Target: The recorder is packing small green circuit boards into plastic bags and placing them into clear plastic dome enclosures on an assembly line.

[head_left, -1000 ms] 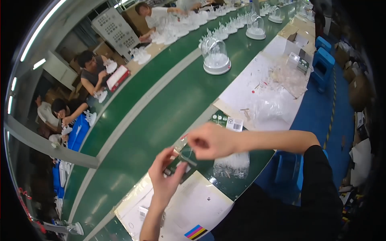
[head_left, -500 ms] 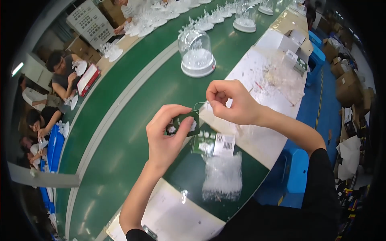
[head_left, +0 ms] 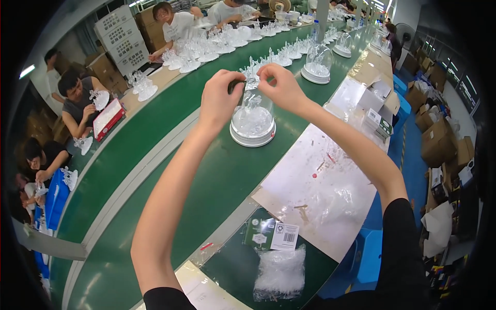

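Note:
Both arms reach forward to a clear dome [head_left: 251, 109] on a round white base, with clear figures inside. Beside its top, my left hand [head_left: 219, 98] is closed in a pinch on a dark green hang tag [head_left: 245, 92], seen almost edge-on. My right hand [head_left: 284, 90] is pinched at the other side of the dome's top, where the tag's thin white string was in its fingers a moment ago; the string itself is too fine to make out here. Fingertips hide the top of the dome.
A clear bag of white ties [head_left: 280, 274] and a stack of green-and-white cards [head_left: 270, 234] lie near me. White board [head_left: 305, 170] with scraps runs to the right. Several more domes [head_left: 316, 64] stand along the green belt [head_left: 170, 170]. Other people work across it.
Both hands have moved forward and up from over the near work surface to the dome's top, carrying the tag. My view has tilted up, showing more of the far belt.

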Action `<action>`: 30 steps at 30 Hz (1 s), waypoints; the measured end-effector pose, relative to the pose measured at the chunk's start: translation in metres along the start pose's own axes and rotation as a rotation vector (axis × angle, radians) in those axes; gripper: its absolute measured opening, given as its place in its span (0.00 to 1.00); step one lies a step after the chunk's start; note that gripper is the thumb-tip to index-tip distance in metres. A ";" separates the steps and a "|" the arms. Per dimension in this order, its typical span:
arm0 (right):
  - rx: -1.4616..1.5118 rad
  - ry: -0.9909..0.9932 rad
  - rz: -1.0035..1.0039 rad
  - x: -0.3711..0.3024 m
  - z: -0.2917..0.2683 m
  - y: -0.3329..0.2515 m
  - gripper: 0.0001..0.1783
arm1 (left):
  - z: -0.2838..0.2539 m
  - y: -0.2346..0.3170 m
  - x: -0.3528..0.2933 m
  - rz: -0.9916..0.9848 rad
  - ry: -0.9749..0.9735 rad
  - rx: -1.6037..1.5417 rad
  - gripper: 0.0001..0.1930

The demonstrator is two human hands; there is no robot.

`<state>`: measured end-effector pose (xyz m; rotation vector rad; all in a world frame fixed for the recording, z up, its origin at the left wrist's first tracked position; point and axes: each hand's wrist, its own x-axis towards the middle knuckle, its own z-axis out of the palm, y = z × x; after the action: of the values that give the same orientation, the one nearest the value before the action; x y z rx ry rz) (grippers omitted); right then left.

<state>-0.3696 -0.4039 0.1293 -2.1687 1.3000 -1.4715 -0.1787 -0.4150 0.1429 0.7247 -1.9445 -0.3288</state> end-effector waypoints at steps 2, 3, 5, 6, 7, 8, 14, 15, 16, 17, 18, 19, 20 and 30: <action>-0.029 -0.013 0.012 0.006 0.000 0.009 0.08 | 0.005 -0.008 0.006 -0.019 -0.013 0.026 0.07; -0.056 -0.014 0.025 0.008 -0.001 0.012 0.09 | 0.006 -0.010 0.008 -0.030 -0.034 0.055 0.07; -0.023 0.003 0.041 0.008 0.002 0.018 0.11 | 0.007 -0.013 0.012 -0.009 -0.037 0.135 0.06; 0.013 0.020 0.055 0.008 0.005 0.021 0.13 | 0.008 -0.014 0.014 0.012 -0.040 0.218 0.06; 0.017 0.022 0.059 0.009 0.005 0.022 0.13 | 0.006 -0.015 0.018 0.011 -0.046 0.219 0.06; -0.013 0.017 0.072 0.009 0.007 0.021 0.13 | 0.004 -0.017 0.019 0.002 -0.091 0.262 0.06; 0.023 -0.041 0.117 0.015 0.013 0.016 0.14 | -0.002 -0.020 0.031 0.051 -0.158 0.396 0.06; 0.051 -0.042 0.127 0.016 0.013 0.017 0.14 | -0.001 -0.019 0.031 0.084 -0.145 0.398 0.07; 0.055 -0.038 0.129 0.018 0.013 0.018 0.14 | -0.002 -0.019 0.032 0.086 -0.151 0.401 0.07; 0.050 -0.080 0.156 0.019 0.011 0.021 0.14 | -0.001 -0.018 0.032 0.123 -0.153 0.417 0.07; 0.044 -0.121 0.185 0.020 0.009 0.023 0.15 | 0.000 -0.017 0.032 0.160 -0.156 0.432 0.07; 0.044 -0.115 0.190 0.020 0.008 0.026 0.15 | 0.000 -0.016 0.032 0.164 -0.163 0.429 0.07; 0.022 -0.175 0.185 0.022 0.008 0.026 0.14 | -0.002 -0.018 0.031 0.142 -0.202 0.400 0.07; -0.009 -0.175 0.176 0.015 0.017 0.020 0.13 | -0.016 -0.010 0.064 -0.050 -0.573 0.407 0.12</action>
<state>-0.3648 -0.4319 0.1195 -2.0746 1.3966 -1.1838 -0.1821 -0.4608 0.1909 1.0230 -2.5826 -0.1799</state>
